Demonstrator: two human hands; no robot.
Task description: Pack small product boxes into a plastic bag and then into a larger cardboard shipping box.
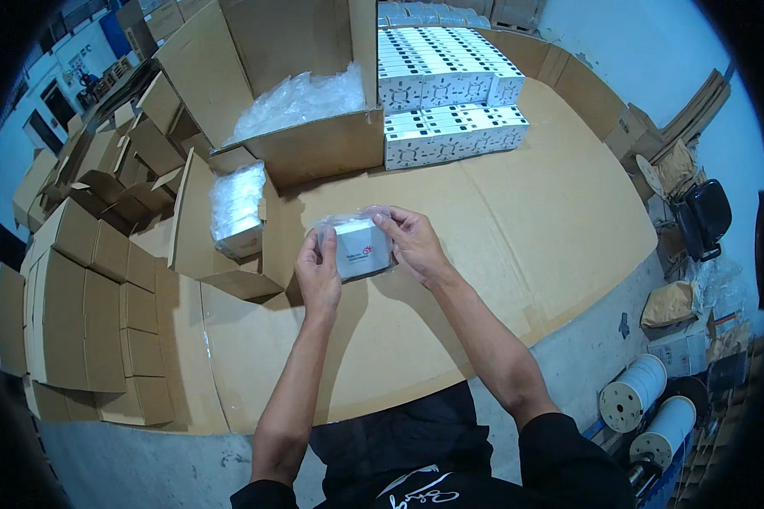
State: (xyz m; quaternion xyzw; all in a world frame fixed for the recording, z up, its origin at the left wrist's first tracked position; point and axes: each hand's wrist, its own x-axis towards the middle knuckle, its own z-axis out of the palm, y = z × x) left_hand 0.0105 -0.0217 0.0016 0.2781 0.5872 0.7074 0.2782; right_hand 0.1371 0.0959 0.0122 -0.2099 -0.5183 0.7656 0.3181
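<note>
Between my two hands is a small white box in a clear plastic bag, held above the cardboard-covered table. My left hand pinches the bag's left side, thumb on the front. At the upper right corner, my right hand grips the plastic between thumb and fingers. Just left of my hands, an open carton lies tilted, with a row of plastic-wrapped white boxes inside. Behind it stands a larger open carton filled with clear plastic bags.
Stacked white printed boxes stand at the table's back. Folded brown cartons pile up on the left. The cardboard table top extends to the right. Beyond its edge are white spools, a black chair and paper bags on the floor.
</note>
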